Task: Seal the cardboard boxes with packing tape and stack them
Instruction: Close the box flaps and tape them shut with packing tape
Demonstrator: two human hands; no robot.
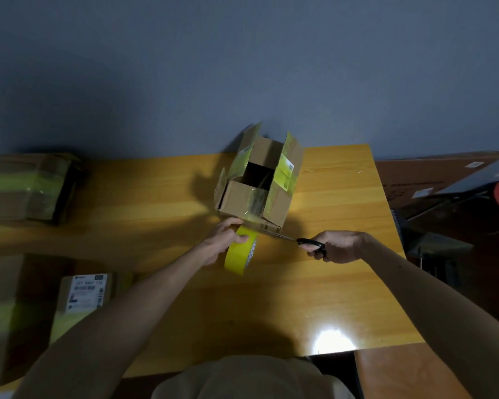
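Box: cardboard box (257, 182) stands mid-table, flaps partly open, a tape strip running from its near face.
Tape: left hand (222, 243) grips the yellow tape roll (240, 251), probably keeping the strip taut.
Scissors: right hand (340, 246) curls around the scissors (300, 240), blades at the strip, apparently to cut.
Around: taped boxes (26, 188) lie on the table (329, 283) at left.

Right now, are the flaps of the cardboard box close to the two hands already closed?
No, the flaps of the cardboard box stand apart, and its dark inside shows between them.
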